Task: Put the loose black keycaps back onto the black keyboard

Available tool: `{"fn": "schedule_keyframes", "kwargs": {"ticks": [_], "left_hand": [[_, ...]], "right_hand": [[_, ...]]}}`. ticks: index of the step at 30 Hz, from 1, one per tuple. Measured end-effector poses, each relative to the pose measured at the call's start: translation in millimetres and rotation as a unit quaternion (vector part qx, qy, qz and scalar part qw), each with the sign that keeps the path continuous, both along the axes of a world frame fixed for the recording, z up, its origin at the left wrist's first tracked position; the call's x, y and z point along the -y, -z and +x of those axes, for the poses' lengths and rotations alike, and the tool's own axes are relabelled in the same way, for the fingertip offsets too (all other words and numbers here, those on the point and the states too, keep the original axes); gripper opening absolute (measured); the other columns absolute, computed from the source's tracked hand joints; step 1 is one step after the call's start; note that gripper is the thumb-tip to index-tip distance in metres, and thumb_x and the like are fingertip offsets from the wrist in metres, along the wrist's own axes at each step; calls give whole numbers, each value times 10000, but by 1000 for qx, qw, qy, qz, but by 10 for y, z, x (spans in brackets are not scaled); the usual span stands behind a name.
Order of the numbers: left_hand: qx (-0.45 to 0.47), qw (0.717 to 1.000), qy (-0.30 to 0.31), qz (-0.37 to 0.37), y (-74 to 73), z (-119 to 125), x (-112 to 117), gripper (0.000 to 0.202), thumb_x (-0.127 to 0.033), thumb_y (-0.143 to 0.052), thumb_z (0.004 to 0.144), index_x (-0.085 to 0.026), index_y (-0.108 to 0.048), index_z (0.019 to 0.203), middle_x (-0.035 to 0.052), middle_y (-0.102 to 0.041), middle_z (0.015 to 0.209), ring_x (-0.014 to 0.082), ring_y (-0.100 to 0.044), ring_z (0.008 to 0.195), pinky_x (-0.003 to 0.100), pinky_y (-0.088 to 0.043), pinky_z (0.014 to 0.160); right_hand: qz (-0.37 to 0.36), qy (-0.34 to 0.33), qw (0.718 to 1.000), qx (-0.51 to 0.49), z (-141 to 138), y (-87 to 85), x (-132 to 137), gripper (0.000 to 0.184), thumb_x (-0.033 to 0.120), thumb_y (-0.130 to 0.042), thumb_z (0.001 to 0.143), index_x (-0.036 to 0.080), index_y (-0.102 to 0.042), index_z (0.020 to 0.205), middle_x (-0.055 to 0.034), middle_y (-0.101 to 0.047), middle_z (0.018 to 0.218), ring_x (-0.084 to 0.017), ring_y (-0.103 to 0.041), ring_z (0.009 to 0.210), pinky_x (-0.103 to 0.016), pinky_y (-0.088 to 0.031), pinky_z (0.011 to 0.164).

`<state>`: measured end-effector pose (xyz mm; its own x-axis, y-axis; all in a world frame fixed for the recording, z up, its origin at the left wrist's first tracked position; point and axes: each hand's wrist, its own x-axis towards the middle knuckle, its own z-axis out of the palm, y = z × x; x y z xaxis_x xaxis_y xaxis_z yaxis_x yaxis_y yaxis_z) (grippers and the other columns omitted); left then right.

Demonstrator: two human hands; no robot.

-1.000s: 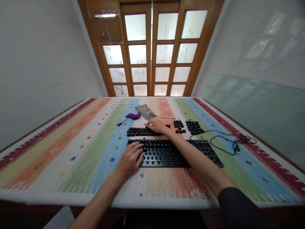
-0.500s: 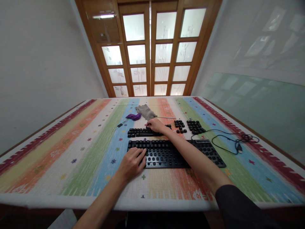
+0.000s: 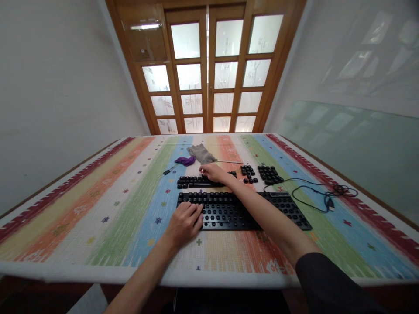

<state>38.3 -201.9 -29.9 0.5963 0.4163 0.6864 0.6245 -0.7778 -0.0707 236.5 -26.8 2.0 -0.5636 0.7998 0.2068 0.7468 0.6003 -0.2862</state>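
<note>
A black keyboard (image 3: 225, 213) lies in front of me, with keycaps along its upper rows and bare switches over much of the rest. My left hand (image 3: 187, 220) rests on its left end, fingers bent on top and thumb by the front edge. Behind the keyboard is a row of loose black keycaps (image 3: 193, 182). My right hand (image 3: 211, 172) reaches over the keyboard to this row, its fingers drawn together at the keycaps. What sits between those fingertips is too small to make out. My right forearm hides part of the keyboard.
More loose keycaps form a small cluster (image 3: 248, 173) and a larger block (image 3: 268, 173) at the right. The keyboard's cable (image 3: 340, 189) lies coiled beyond. Behind my right hand lie a grey cloth (image 3: 200, 152), a purple cloth (image 3: 185, 161) and a small black object (image 3: 166, 172).
The fingers of my right hand have shifted slightly at the row of loose keycaps. My left hand keeps its place on the keyboard. The whole view has moved a little.
</note>
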Motion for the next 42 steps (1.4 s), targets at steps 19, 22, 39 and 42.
{"fn": "schedule_keyframes", "kwargs": {"ticks": [19, 22, 39, 42], "left_hand": [[10, 1000, 0, 4, 36, -8, -23, 214, -166, -515, 961, -111, -681, 1083, 99, -667, 871, 223, -591, 791, 411, -562, 734], [-1, 1000, -11, 3, 25, -1, -5, 222, -192, -509, 967, -126, -696, 1066, 88, -665, 836, 223, -586, 773, 405, -550, 727], [120, 976, 72, -165, -134, 90, -162, 209, -226, -607, 950, -185, -623, 1154, 71, -686, 1005, 217, -655, 929, 380, -552, 841], [137, 971, 81, -176, -131, 121, -200, 175, -201, -610, 944, -195, -631, 1117, 60, -693, 1001, 210, -660, 934, 376, -558, 845]], "right_hand": [[93, -118, 980, -132, 184, -91, 673, 419, 66, -570, 903, 153, -537, 1312, -92, -673, 1017, -200, -638, 932, -345, -528, 859], [84, -143, 974, -153, 222, -82, 948, 432, 68, -544, 918, 176, -525, 1336, -83, -672, 1018, -195, -640, 949, -357, -532, 878], [80, -155, 963, -205, 251, 176, 1422, 504, 54, -572, 892, 170, -492, 1376, -138, -652, 1268, -243, -636, 1160, -423, -533, 989], [79, -144, 964, -210, 259, 211, 1423, 506, 53, -568, 893, 182, -491, 1377, -132, -649, 1280, -242, -630, 1174, -431, -529, 998]]}}
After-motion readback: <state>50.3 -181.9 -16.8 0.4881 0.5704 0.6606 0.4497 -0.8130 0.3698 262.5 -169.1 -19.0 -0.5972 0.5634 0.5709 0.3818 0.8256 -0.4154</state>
